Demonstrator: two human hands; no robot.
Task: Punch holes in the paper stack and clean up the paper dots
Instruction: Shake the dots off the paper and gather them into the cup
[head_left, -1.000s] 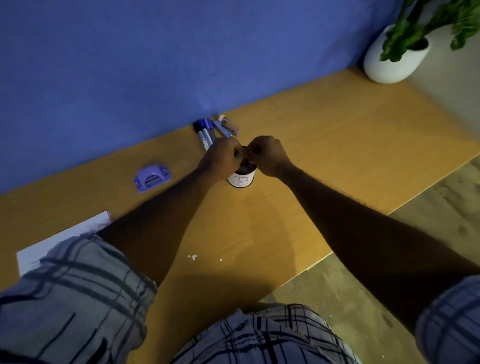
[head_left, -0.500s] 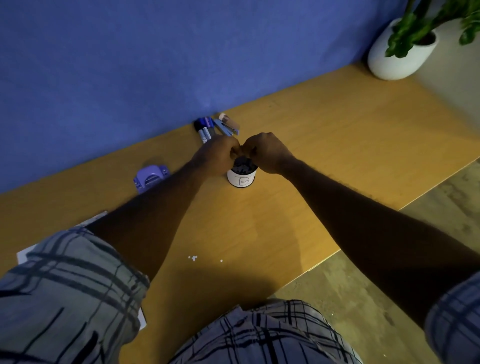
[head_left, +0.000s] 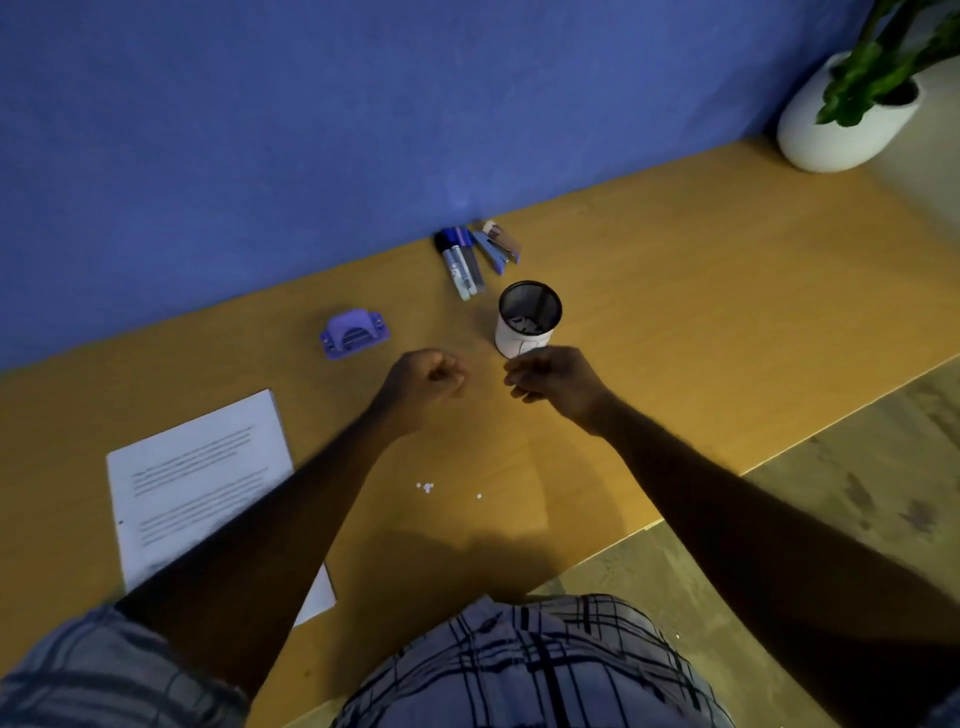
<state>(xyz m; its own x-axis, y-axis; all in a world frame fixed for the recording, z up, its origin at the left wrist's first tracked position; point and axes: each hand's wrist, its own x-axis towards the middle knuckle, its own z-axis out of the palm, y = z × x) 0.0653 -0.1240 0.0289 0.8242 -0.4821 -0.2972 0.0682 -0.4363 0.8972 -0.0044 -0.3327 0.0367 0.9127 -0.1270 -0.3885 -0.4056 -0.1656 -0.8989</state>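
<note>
Head view, and both hands hover over the orange-brown wooden counter (head_left: 675, 312). The left hand (head_left: 426, 376) has its grip curled into a loose fist, and the right hand (head_left: 556, 382) is curled too, just in front of the black mesh cup with a white band (head_left: 529, 319); whether either grip pinches anything, I cannot tell. A few tiny white paper dots (head_left: 426, 487) lie on the counter between the forearms, nearer the person. The white printed paper stack (head_left: 197, 483) sits flat at the left, partly under the left forearm. Beyond it, the small purple plastic hole punch (head_left: 354, 334). Against the blue wall lie a cluster of blue markers (head_left: 461, 265) and a blue stapler (head_left: 496, 244) — far right, a white round plant pot (head_left: 841, 124).
</note>
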